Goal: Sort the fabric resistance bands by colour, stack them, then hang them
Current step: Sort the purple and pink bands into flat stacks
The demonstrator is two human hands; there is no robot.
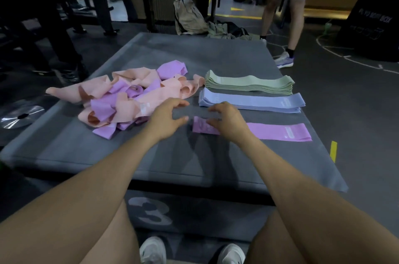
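Head view, seated person, both forearms extended over a grey padded surface [164, 155].

Left hand [167, 118]: fingers spread and relaxed, gripping nothing. It sits at the near right edge of the unsorted pile [121, 99], fingertips just beside the peach fabric; contact cannot be confirmed because of motion blur.

Right hand [228, 121]: fingers loosely extended, over the left end of the pink-purple band [278, 132]. Whether the fingers press on the band or hover just above it cannot be told. No pinch visible.

Sorted items, right half of surface, laid as three parallel rows:
- far row: green stack [248, 85], many bands, edges roughly aligned.
- middle row: blue stack [252, 102], lower than the green one.
- near row: the pink-purple band, flat, a pale label near its right end; looks like one band or very few.

Unsorted pile, left half of surface: peach and purple bands tangled together, crumpled, some looped open.

Surroundings: a numeral "3" on the dark block [151, 209] below the surface's near edge. White shoes [152, 250] at the bottom of frame. Silver weight plate [20, 116] on the floor at left. A second person's legs [287, 26] stand beyond the far right corner. Beige bag [187, 15] on the floor behind the surface.
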